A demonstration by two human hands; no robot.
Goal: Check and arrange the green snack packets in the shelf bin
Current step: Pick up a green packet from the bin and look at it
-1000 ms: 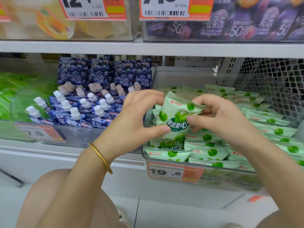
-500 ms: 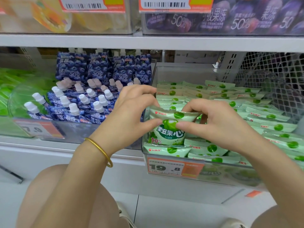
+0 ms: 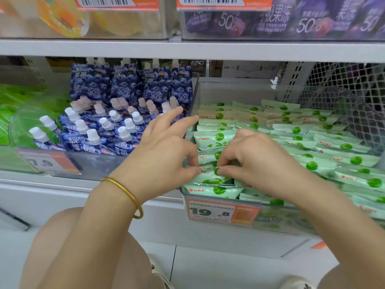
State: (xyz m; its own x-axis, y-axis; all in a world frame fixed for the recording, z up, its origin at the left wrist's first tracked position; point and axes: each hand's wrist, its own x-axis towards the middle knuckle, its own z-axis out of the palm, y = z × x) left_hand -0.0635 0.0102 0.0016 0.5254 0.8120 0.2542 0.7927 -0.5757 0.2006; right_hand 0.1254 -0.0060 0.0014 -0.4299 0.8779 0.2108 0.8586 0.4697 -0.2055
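Left hand: thumb and one curled finger pinch the top edge of a green snack packet; the other two visible fingers stretch forward over the bin's left wall. A gold bracelet circles the left wrist.

Right hand: thumb and curled fingers pinch the same top edge, just beside the left hand's grip, so that both hands hold one packet.

The held packet sits low in the front left corner of the clear bin, directly behind the frontmost packet and touching its neighbours. The remaining green snack packets fill the bin in overlapping rows that run back to the rear wall and right beyond the forearm. An orange and white price tag reading 19.8 is fixed to the bin's front wall.

To the left, a neighbouring bin holds blue pouches with white caps, some standing upright at the back. Wire mesh closes the right side behind the bin. Above, a white shelf carries purple packets marked 50%.
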